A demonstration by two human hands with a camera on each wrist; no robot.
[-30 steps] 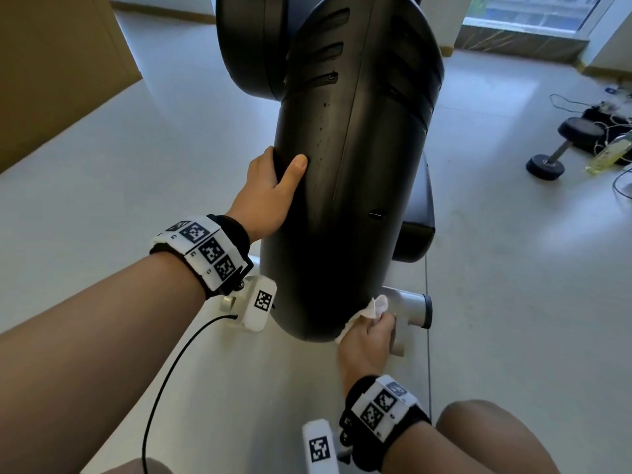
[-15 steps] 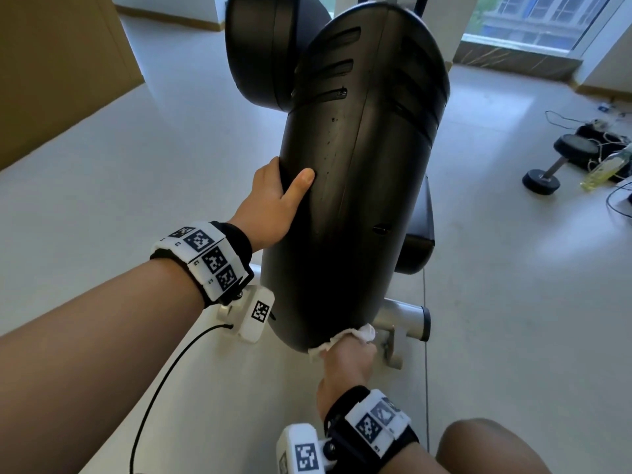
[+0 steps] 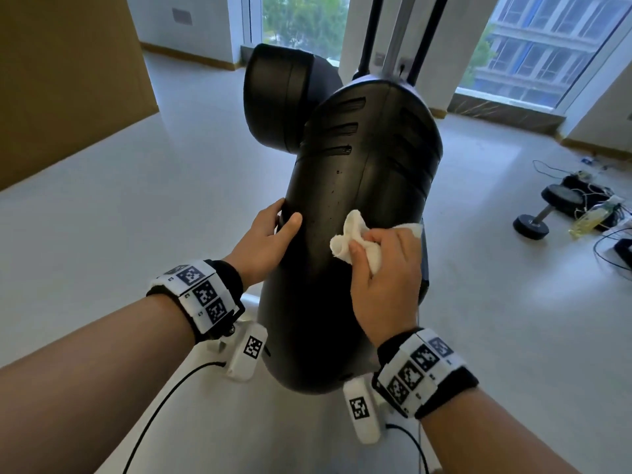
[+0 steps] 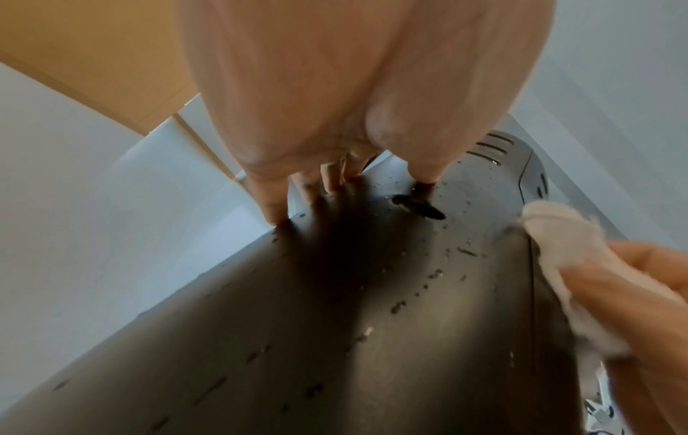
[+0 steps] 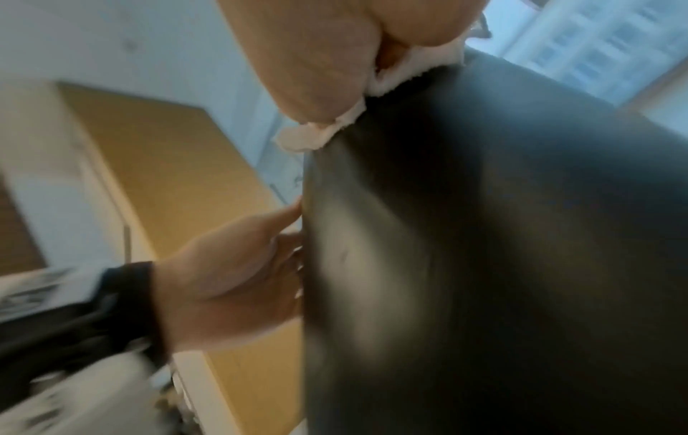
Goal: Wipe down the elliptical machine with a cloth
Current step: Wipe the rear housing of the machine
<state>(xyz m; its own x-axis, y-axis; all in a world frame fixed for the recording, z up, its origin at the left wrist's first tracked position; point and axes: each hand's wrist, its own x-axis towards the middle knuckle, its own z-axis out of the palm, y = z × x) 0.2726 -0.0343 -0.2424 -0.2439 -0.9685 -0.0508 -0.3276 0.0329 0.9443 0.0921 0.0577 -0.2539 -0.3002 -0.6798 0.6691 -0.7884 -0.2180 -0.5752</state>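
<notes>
The elliptical's black housing (image 3: 359, 206) stands upright in front of me, with vent slots near its top and small droplets on its skin (image 4: 428, 279). My right hand (image 3: 383, 268) grips a bunched white cloth (image 3: 345, 239) and presses it against the middle of the housing (image 5: 484, 235). The cloth (image 4: 558, 244) shows at the right edge of the left wrist view and under my palm as cloth (image 5: 320, 132) in the right wrist view. My left hand (image 3: 270, 241) rests on the housing's left side, thumb on the front, fingers (image 4: 275, 200) straight on its edge.
A round black cover (image 3: 277, 97) sits behind the housing on the left. A dumbbell (image 3: 547, 210), a yellow bottle (image 3: 591, 217) and cables lie on the floor at the right. A brown panel (image 3: 61, 80) stands at the left. Windows run along the back.
My right hand has lifted the cloth from the housing's bottom edge up to its middle. The head view has tilted up. My left hand stays on the left side.
</notes>
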